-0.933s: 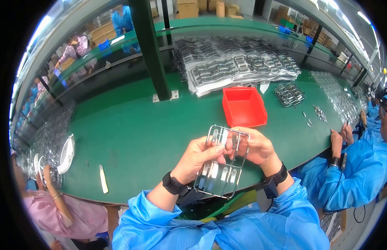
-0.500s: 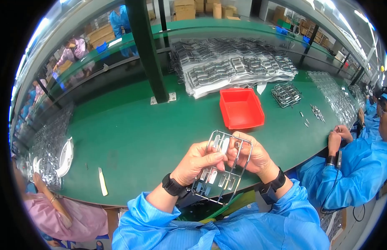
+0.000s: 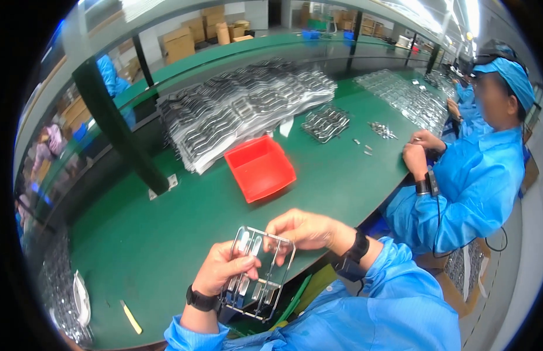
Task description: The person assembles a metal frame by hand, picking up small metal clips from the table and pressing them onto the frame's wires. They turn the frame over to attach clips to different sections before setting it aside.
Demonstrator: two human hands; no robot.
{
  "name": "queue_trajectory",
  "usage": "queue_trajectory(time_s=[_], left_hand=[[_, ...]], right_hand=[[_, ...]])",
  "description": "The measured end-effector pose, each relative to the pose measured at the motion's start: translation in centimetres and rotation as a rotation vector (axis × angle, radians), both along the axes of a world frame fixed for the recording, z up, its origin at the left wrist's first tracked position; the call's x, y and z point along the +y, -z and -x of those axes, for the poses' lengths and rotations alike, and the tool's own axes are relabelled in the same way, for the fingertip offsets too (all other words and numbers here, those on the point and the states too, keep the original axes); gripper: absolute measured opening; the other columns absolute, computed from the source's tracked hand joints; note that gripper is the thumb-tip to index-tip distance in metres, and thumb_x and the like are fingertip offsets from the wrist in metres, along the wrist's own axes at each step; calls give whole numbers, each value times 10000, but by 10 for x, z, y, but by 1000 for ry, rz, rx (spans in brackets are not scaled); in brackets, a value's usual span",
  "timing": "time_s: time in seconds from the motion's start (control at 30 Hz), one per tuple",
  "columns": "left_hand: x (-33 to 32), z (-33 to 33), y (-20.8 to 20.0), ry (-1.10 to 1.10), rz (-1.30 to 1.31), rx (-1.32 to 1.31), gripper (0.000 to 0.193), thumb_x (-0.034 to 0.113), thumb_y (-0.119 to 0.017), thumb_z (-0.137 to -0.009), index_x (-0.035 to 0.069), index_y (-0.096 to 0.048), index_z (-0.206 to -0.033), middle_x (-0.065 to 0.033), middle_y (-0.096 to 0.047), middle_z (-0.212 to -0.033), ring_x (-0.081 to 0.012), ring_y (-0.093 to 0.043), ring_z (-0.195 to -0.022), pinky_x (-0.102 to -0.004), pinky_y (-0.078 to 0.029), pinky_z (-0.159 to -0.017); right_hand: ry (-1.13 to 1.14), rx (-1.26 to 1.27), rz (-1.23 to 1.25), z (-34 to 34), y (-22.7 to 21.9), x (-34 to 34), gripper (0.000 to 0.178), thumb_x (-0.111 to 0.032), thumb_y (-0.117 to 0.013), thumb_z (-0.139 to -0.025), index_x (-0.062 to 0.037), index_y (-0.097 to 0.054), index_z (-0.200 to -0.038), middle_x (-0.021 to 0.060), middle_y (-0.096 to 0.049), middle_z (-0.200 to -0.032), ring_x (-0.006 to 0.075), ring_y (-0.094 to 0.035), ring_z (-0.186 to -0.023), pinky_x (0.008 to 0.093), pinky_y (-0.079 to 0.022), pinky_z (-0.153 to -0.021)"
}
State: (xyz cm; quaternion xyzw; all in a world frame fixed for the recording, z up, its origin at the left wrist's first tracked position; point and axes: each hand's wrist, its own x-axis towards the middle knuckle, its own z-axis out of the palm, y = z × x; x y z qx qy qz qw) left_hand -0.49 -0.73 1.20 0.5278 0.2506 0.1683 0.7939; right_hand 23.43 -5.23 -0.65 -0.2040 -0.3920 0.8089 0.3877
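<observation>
A rectangular metal wire frame (image 3: 275, 286) with crossbars and several small flat metal strips is tilted up in front of my body. My left hand (image 3: 222, 270) grips its left side, thumb pressed on the strips. At the frame's upper right corner is my right hand (image 3: 303, 234), slightly blurred, its fingers curled together against the rails. Whether those fingertips pinch a rail or a small piece is hidden. Beyond both hands, an open red plastic bin (image 3: 270, 186) sits on the green table (image 3: 184, 234).
Layered wire frames (image 3: 225, 126) lie on white sheeting at the back. A smaller frame stack (image 3: 326, 124) and loose metal pieces (image 3: 382, 130) are to the right. A green post (image 3: 122, 134) and yellow-handled cutter (image 3: 131, 319) are left. A co-worker in blue (image 3: 464, 169) sits at right.
My view has swung to the right, so the table and bin appear further left. My right hand has shifted to the frame's upper right corner; my left hand keeps its grip.
</observation>
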Motion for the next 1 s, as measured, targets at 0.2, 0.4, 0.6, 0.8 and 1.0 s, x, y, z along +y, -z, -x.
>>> queue_trajectory(time_s=[0.2,0.4,0.6,0.8,1.0], left_hand=[[3,1,1,167,-7,-11,156,129,-657,-829,-15,-647,-889,-66,-652,-710,-117,-623,-641,-208,-465,-589],[2,-6,8,-21,34,69,157,147,-637,-854,-6,-632,-886,-61,-644,-709,-92,-596,-633,-195,-457,-558],[1,-13,10,-126,64,21,157,155,-618,-873,-1,-610,-892,-57,-629,-704,-91,-592,-607,-198,-475,-535],[6,-10,5,-166,22,89,198,228,-602,-888,38,-602,-943,-16,-617,-736,-54,-547,-587,-174,-425,-506],[7,-13,8,-103,49,-13,222,235,-600,-895,39,-596,-998,-17,-618,-801,-50,-575,-669,-168,-452,-549]], right_hand=[[76,-331,-383,1,-4,-10,173,-117,-631,-851,30,-605,-939,65,-601,-862,153,-590,-823,309,-493,-737],[1069,-1311,-1323,-44,14,6,115,16,-573,-718,-44,-572,-817,113,-557,-774,304,-539,-719,395,-464,-659],[1322,-2084,-637,-207,38,31,108,-1,-521,-736,-50,-558,-824,158,-553,-822,348,-552,-820,445,-473,-693],[997,-2374,-611,-231,43,34,220,-43,-582,-730,-64,-612,-947,119,-553,-947,301,-537,-946,402,-495,-763],[1172,-1709,-764,-147,-4,14,275,-62,-656,-767,-20,-638,-1037,101,-631,-1024,231,-597,-939,324,-503,-771]])
